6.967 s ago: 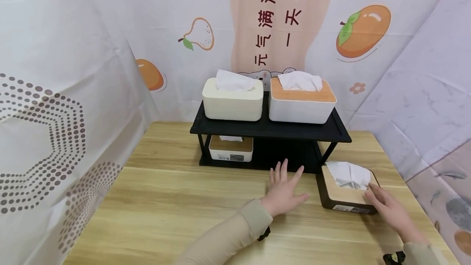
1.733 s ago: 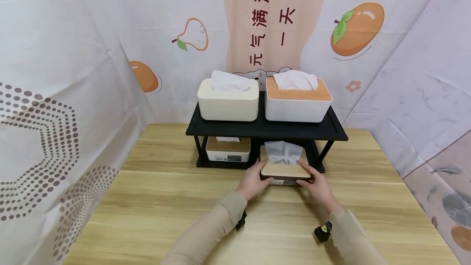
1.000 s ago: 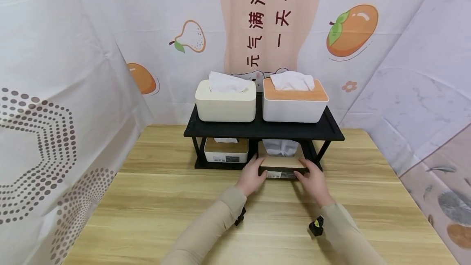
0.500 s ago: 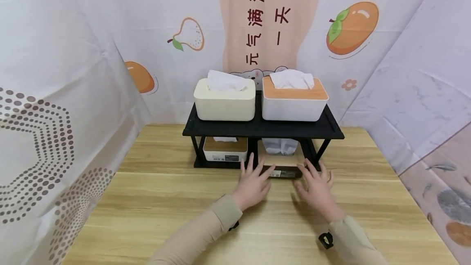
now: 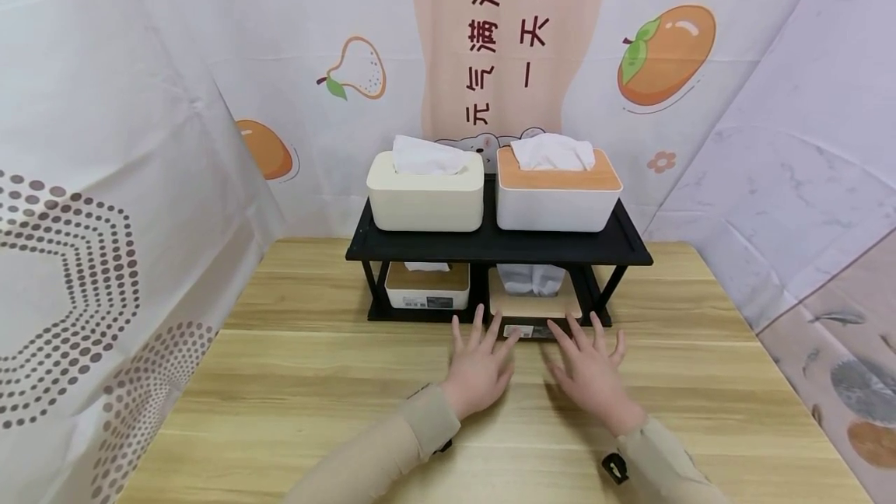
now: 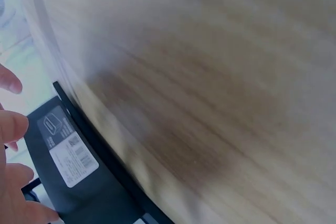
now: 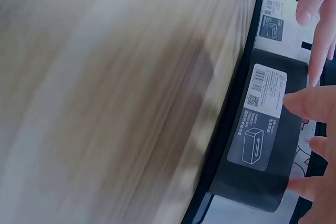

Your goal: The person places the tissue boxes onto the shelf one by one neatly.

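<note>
A dark tissue box [image 5: 535, 306] with a light wooden lid and a white tissue sits on the right side of the lower shelf of a black two-tier rack [image 5: 500, 251]. Its labelled front [image 7: 257, 135] fills much of the right wrist view and also shows in the left wrist view. My left hand [image 5: 477, 372] is spread with fingertips close to the box's left front. Also with fingers spread, my right hand [image 5: 591, 379] is near its front right. Neither hand grips anything. The upper shelf partly hides the back of the box.
Left of it on the lower shelf is a small white tissue box [image 5: 427, 299] with a wooden lid. The upper shelf bears a cream tissue box [image 5: 425, 204] and a white one with an orange-brown lid [image 5: 558, 207]. Patterned curtains [image 5: 315, 99] border the wooden table [image 5: 315, 395].
The dark tissue box was on the table right of the rack; both hands brought it left and pushed it onto the lower shelf. They have since let go, spread their fingers and drawn back slightly.
</note>
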`<state>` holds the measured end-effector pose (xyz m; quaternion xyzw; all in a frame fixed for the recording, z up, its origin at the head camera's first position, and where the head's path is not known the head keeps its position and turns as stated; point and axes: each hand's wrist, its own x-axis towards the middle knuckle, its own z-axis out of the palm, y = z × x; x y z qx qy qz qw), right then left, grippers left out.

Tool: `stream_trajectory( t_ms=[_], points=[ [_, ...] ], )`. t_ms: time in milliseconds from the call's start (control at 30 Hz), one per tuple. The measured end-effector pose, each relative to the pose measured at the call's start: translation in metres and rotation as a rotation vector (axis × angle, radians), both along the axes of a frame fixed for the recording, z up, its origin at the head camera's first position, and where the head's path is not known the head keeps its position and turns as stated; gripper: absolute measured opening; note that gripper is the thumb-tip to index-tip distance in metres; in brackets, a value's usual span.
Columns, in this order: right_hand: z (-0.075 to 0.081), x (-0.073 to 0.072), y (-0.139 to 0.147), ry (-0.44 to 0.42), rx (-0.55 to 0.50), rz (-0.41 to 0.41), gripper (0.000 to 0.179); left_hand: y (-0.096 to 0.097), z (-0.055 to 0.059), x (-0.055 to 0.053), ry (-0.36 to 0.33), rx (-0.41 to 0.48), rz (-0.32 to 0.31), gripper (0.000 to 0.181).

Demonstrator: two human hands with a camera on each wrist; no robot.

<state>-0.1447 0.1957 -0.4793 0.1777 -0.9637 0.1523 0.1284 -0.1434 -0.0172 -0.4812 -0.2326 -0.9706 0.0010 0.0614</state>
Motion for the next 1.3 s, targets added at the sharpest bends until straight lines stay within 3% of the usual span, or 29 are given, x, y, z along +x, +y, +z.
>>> stream_trajectory(
  t_ms=[167, 367, 600, 800, 1100, 1300],
  points=[
    [-0.001, 0.002, 0.000, 0.024, 0.004, -0.007, 0.067, 0.002, 0.001, 0.002, 0.003, -0.022, -0.003, 0.061],
    [-0.005, 0.000, -0.001, -0.037, 0.036, -0.020, 0.071, 0.003, -0.005, -0.003, 0.022, 0.014, 0.030, 0.060],
    [-0.004, -0.014, -0.003, -0.028, 0.055, -0.037, 0.071, 0.006, -0.008, -0.018, 0.019, 0.043, 0.056, 0.061],
    [-0.005, -0.027, -0.006, -0.080, 0.057, -0.073, 0.070, 0.010, -0.009, -0.030, 0.017, 0.048, 0.079, 0.062],
    [-0.006, -0.038, -0.006, -0.083, 0.043, -0.083, 0.069, 0.013, -0.006, -0.044, -0.046, 0.075, 0.104, 0.062],
    [-0.006, -0.043, -0.006, -0.109, 0.046, -0.090, 0.070, 0.016, -0.005, -0.052, -0.084, 0.038, 0.122, 0.062]
  ],
)
